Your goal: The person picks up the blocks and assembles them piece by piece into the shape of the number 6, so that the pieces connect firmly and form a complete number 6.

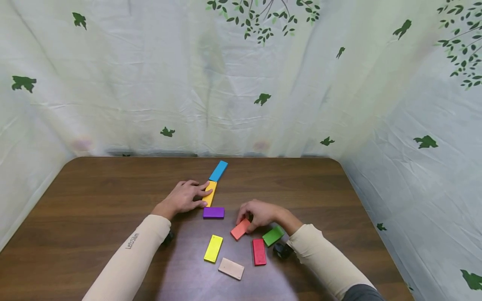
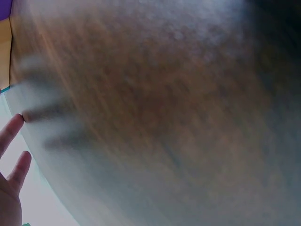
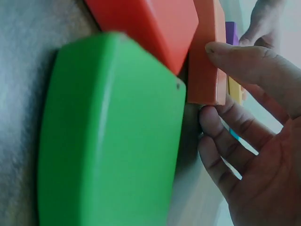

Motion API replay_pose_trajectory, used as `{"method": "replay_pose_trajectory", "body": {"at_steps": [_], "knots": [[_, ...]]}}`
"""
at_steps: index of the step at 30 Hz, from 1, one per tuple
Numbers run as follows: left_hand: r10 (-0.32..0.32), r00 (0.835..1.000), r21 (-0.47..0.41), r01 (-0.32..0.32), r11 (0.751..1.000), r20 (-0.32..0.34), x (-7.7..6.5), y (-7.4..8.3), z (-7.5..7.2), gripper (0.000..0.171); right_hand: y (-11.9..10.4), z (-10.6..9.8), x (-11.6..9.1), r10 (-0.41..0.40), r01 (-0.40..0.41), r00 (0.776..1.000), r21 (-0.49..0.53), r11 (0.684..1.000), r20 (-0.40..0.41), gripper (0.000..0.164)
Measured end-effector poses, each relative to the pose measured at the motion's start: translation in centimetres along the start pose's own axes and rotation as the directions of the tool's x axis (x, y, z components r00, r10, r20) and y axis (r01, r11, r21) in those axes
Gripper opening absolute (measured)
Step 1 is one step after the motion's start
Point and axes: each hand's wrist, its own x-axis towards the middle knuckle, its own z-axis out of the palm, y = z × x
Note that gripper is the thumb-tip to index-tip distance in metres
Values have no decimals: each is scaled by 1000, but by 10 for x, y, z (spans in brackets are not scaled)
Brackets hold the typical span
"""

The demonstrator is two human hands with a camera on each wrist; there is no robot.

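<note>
My left hand (image 1: 184, 197) rests its thumb and fingertips on an orange-yellow block (image 1: 211, 191), the fingers fairly straight. That block lines up with a blue block (image 1: 218, 170) at its far end and a purple block (image 1: 214, 213), set crosswise, at its near end. In the left wrist view two outstretched fingers (image 2: 18, 172) show at the left edge. To the right, my right hand (image 1: 260, 212) pinches a coral-orange block (image 1: 240, 229) between thumb and fingers. The right wrist view has the thumb on the face of this coral block (image 3: 203, 61), fingertips at its edge.
A green block (image 1: 273, 235) and a red block (image 1: 259, 252) lie by my right wrist. Nearer to me are a bright yellow block (image 1: 213, 248) and a beige block (image 1: 231, 269). The brown table (image 1: 113, 192) ends at a white leaf-print curtain (image 1: 150, 92).
</note>
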Motion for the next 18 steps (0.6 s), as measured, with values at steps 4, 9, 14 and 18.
{"method": "replay_pose_trajectory", "body": {"at_steps": [4, 9, 14, 18], "knots": [[-1, 1000, 2, 1, 1000, 6, 2, 0, 0, 56, 2, -1, 0, 33, -34, 998, -16, 999, -49, 24], [-3, 1000, 4, 3, 1000, 9, 2, 0, 0, 56, 1, -2, 3, 56, -59, 994, -28, 998, -97, 22], [-4, 1000, 3, 4, 1000, 14, 2, 1, 0, 56, 2, -2, 5, 68, -72, 988, -31, 997, -137, 21], [-11, 1000, 7, 11, 1000, 15, 2, 1, 0, 56, 3, -1, 6, 76, -84, 981, -34, 996, -176, 20]]}}
